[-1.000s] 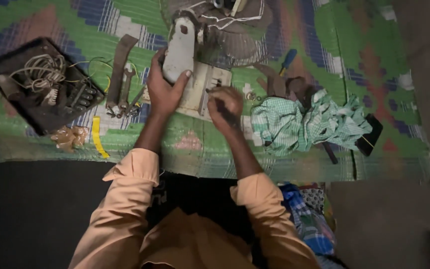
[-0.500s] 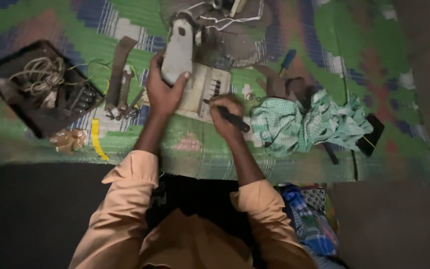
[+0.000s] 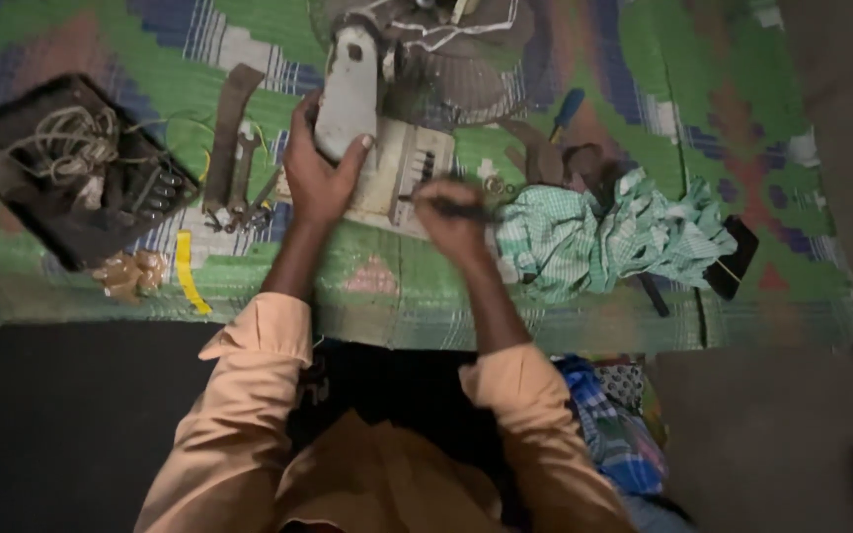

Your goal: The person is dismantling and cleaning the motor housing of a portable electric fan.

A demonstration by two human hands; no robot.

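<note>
From up here I count two hands at work, both mine. My left hand (image 3: 320, 178) is wrapped around the one off-white fan stem (image 3: 349, 94), fingers and thumb clamped on its lower end, holding it against the pale fan base (image 3: 402, 168) that lies flat on the green patterned mat (image 3: 387, 276). My right hand (image 3: 454, 219) is closed in a fist on a single dark-handled screwdriver (image 3: 466, 209), which lies roughly level with its tip pointing left at the base's near edge. Above the base I see one wire fan guard (image 3: 466, 59).

To the left sits one dark tray (image 3: 66, 173) with a tangle of pale cord inside. Between tray and left hand I make out one brown strap (image 3: 229, 128) and what looks like one spanner (image 3: 241, 168) just beside it; smaller tools there are too blurred to count. One yellow strip (image 3: 188, 271) lies near the mat's front edge. To the right there is one crumpled green checked cloth (image 3: 614, 232), touching my right hand's side, one blue-handled tool (image 3: 565, 111) further back, and one small black flat object (image 3: 733, 257) at the cloth's far end
</note>
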